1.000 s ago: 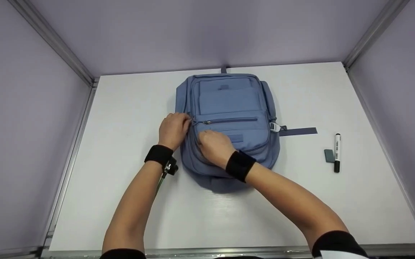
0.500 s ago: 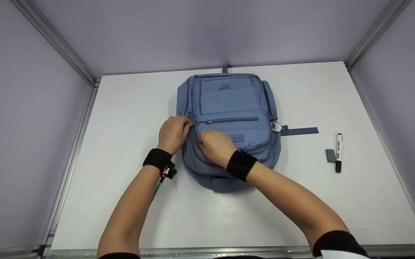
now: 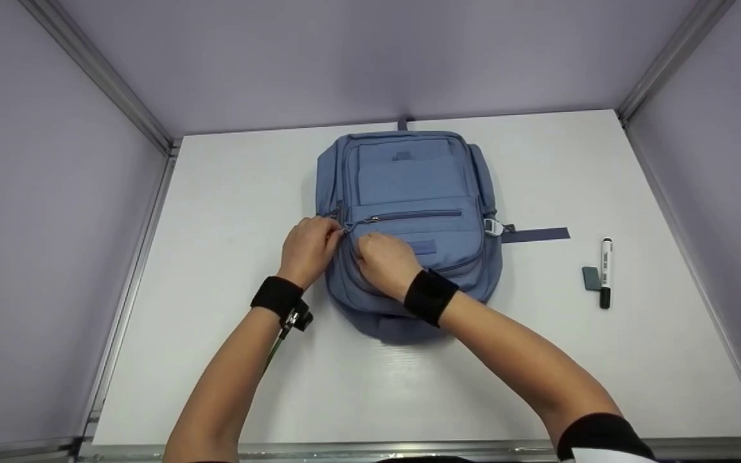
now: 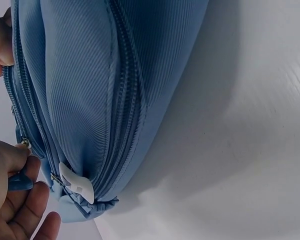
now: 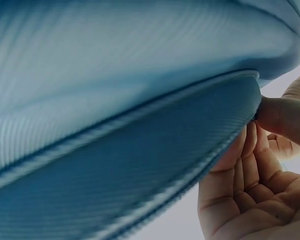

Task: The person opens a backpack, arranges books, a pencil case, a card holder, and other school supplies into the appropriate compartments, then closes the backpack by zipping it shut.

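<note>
A blue backpack (image 3: 412, 183) lies on the white table, its front facing up. At its left edge my left hand (image 3: 309, 247) pinches a zipper pull; in the left wrist view the zipper pull (image 4: 21, 182) shows as a blue tab between thumb and fingers, beside a small metal slider (image 4: 25, 143). My right hand (image 3: 388, 262) grips the edge of the front pocket, just right of the left hand. The right wrist view shows the parted zipper edge (image 5: 190, 177) of that pocket, with the right hand (image 5: 260, 192) holding its end between thumb and fingers.
Right of the backpack lie a white marker (image 3: 606, 270) with a black cap and a small dark green block (image 3: 590, 278). A blue strap (image 3: 537, 235) stretches from a white buckle (image 3: 492, 227). Grey walls (image 3: 55, 225) enclose the table (image 3: 216, 193) at the back and sides.
The left hand has moved a little toward the person along the backpack's left edge, drawing the zipper pull with it. The right hand keeps its grip in nearly the same place.
</note>
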Available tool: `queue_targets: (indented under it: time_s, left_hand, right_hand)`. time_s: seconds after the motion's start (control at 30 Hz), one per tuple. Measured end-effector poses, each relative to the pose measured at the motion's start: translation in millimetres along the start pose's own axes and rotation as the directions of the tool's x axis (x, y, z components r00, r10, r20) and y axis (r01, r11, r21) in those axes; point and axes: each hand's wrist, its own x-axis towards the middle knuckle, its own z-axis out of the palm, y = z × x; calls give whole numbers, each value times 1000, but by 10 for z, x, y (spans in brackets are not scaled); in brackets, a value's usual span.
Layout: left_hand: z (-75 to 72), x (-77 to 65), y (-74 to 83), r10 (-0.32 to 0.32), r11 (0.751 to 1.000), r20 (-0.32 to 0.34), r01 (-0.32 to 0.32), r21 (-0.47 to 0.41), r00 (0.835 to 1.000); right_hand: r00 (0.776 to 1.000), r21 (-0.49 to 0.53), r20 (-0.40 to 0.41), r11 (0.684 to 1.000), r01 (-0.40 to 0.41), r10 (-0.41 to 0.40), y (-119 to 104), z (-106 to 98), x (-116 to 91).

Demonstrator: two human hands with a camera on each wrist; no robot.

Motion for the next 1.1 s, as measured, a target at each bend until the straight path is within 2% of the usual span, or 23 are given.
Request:
queue_targets:
  time_s: [0.17,0.43,0.6,0.7,0.93,1.1]
  left_hand:
    - [14,-8,-1,-6,1000,-8,6,-10,1000]
    - [-5,-20,2,-22,999,7,22,-27,1000]
    - [-9,-21,-7,-31,998,-2,31,-45,1000]
    - [-7,-28,-10,-45,997,-7,44,-62,999]
    - [-2,-49,39,-64,993,5,64,-97,998]
    - [7,-90,62,-68,994,0,68,-90,998]
  right_hand:
    - [1000,-2,29,1000,-8,9,6,-24,-61]
    - [1000,-14,2,1000,14,-14,139,-115,-319]
    - [999,-71,-22,997,33,-35,233,-157,-453]
    - [999,-84,-32,996,41,-44,257,-158,-474]
    - [999,-59,-40,998,1,-4,268,-129,-486]
    - [997,-19,-66,1000,25,-26,275,-133,-513]
